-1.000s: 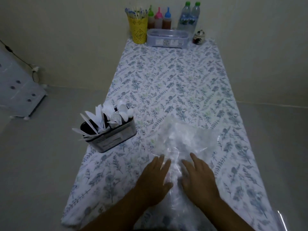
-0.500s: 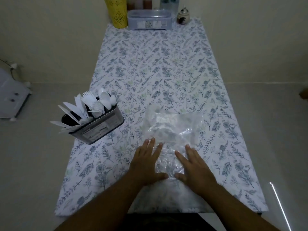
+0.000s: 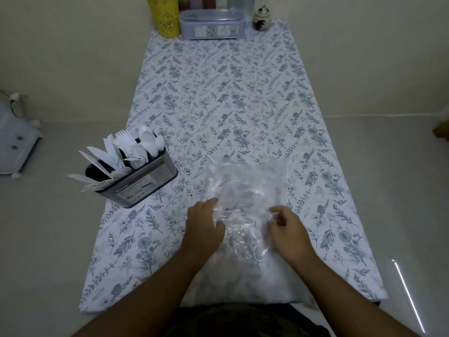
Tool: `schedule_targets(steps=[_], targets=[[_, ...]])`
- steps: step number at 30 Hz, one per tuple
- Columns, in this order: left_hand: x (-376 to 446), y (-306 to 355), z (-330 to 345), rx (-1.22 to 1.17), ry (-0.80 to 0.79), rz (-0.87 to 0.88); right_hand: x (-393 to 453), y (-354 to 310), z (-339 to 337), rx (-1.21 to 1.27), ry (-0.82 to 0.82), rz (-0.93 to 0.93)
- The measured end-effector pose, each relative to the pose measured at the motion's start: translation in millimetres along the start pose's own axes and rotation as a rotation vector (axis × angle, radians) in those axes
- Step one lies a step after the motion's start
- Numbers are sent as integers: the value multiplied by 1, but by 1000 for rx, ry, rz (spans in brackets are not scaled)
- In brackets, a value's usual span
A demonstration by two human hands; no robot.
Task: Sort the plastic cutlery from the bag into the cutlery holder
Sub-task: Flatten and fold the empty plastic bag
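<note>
A clear, crumpled plastic bag (image 3: 245, 186) lies flat on the floral tablecloth in front of me. My left hand (image 3: 202, 227) rests on its near left part with fingers curled into the plastic. My right hand (image 3: 288, 227) is on its near right part, fingers curled and pinching the film. No cutlery is visible inside the bag. The metal cutlery holder (image 3: 143, 181) stands at the table's left edge, apart from both hands. White plastic knives, forks and spoons (image 3: 126, 152) stick out of it.
The long table (image 3: 218, 81) with the floral cloth runs away from me. At its far end stand a yellow perforated cup (image 3: 166, 18), a clear lidded box (image 3: 212, 24), bottles and a small jar (image 3: 261, 19). A white unit (image 3: 14, 147) sits on the floor at left.
Both hands have gone from lying flat with spread fingers on the bag to curling and gathering the plastic. The view has tilted down a little further.
</note>
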State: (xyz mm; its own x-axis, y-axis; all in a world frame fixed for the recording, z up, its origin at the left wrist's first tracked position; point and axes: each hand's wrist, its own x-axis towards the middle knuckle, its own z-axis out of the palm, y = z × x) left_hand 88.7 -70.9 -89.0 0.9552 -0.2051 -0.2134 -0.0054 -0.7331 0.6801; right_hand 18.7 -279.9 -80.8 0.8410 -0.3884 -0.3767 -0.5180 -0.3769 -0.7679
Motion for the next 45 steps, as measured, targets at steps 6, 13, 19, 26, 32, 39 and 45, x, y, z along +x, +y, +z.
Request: schedule_targets(steps=[6, 13, 19, 26, 32, 39, 45], targets=[[26, 10, -16, -591, -164, -590, 23, -6, -13, 408, -38, 524], [27, -7, -32, -1149, -190, -689, 26, 1, -35, 755, -157, 518], [17, -23, -55, -965, -451, -485, 15, 11, -47, 615, -312, 376], [-5, -23, -37, -69, -102, -69, -5, 15, -24, 270, -183, 302], [-35, -3, -25, 181, 104, 257, -21, -1, -4, 360, -86, 238], [-52, -14, 1, 343, -396, 117, -29, -2, 3, 779, -272, 481], [-51, -20, 8, 389, -429, 125, -39, 5, 0, 664, -332, 413]])
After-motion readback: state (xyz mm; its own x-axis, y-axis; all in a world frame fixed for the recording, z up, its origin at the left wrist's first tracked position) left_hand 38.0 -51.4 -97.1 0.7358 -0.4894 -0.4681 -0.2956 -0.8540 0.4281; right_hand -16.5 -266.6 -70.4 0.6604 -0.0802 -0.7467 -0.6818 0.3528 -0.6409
